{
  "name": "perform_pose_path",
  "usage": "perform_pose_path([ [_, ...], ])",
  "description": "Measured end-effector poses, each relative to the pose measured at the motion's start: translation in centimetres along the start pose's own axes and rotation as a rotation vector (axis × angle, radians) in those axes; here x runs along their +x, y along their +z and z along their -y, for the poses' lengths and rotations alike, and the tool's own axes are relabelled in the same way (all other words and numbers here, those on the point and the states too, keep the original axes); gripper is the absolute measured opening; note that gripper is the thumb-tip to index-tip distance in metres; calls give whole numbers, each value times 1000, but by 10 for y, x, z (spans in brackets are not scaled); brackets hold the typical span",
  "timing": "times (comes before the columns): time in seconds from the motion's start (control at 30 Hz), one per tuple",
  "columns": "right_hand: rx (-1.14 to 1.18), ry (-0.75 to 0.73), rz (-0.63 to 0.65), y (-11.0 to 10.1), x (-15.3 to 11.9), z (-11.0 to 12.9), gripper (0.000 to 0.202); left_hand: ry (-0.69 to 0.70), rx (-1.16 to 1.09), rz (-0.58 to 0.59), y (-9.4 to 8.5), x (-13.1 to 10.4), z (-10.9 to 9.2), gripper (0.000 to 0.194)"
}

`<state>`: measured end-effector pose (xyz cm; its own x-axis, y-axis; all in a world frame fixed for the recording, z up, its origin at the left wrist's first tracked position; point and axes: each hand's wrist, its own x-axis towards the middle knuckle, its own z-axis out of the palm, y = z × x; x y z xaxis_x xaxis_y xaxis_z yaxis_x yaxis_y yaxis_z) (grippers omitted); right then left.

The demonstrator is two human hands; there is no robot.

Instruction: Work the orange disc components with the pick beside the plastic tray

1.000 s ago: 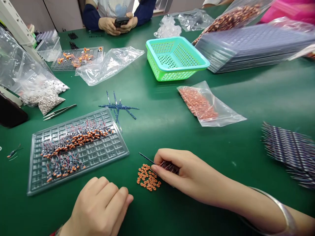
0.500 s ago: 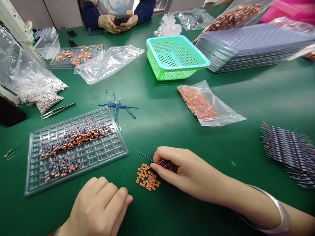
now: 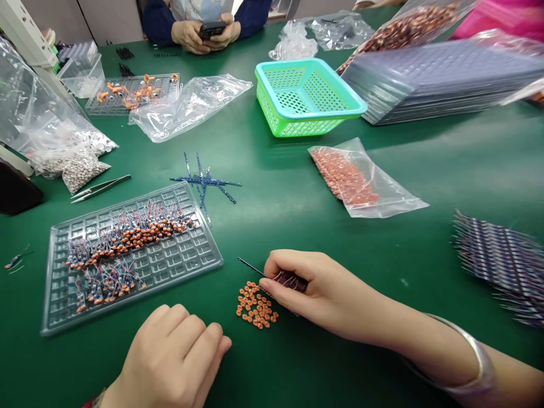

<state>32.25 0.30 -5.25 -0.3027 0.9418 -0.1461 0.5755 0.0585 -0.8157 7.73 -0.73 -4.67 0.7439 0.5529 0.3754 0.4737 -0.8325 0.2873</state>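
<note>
My right hand (image 3: 323, 289) is closed around a thin dark-blue strip (image 3: 251, 267) whose end sticks out past the thumb and forefinger. Dark reddish-brown pieces (image 3: 291, 281), perhaps wires, show inside the curled fingers. Just below its fingertips lies a small pile of orange rings (image 3: 256, 306) on the green table. My left hand (image 3: 170, 357) rests at the lower left with curled fingers, and whatever is inside them is hidden. Beyond it lies a clear plastic tray (image 3: 199, 258) bearing rows of small wired parts with orange ends (image 3: 140, 235).
Loose blue strips (image 3: 206, 182) and tweezers (image 3: 101, 188) lie past the tray. A bag of orange pieces (image 3: 346, 175), a green basket (image 3: 310, 116) and stacked trays (image 3: 437, 79) stand farther back. Wired strips (image 3: 501, 266) lie right. Across the table, a person's hands (image 3: 206, 37) hold a phone.
Both hands keep nearly the same pose, and the strip stays in my right hand. The whole view has shifted slightly.
</note>
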Motion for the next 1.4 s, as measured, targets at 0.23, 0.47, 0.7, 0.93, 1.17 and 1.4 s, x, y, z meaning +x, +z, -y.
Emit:
perform_pose_path([
  [0.23, -26, -8, 4, 1, -1, -2, 22, 1, 8, -8, -1, 0, 0, 10],
  [0.47, -46, 2, 22, 1, 0, -1, 22, -8, 3, 5, 0, 0, -1, 9],
  [0.7, -95, -35, 5, 2, -2, -1, 22, -5, 6, 0, 0, 0, -1, 9],
  [0.93, -287, -206, -72, 11, -7, 3, 24, -9, 7, 21, 1, 1, -1, 7],
  [1.17, -336, -199, -23, 14, -8, 4, 25, -37, -2, 15, 2, 6, -3, 6],
  [1.4, -342, -170, 44, 9, -6, 8, 29, -42, -17, 28, 3, 9, -3, 5],
])
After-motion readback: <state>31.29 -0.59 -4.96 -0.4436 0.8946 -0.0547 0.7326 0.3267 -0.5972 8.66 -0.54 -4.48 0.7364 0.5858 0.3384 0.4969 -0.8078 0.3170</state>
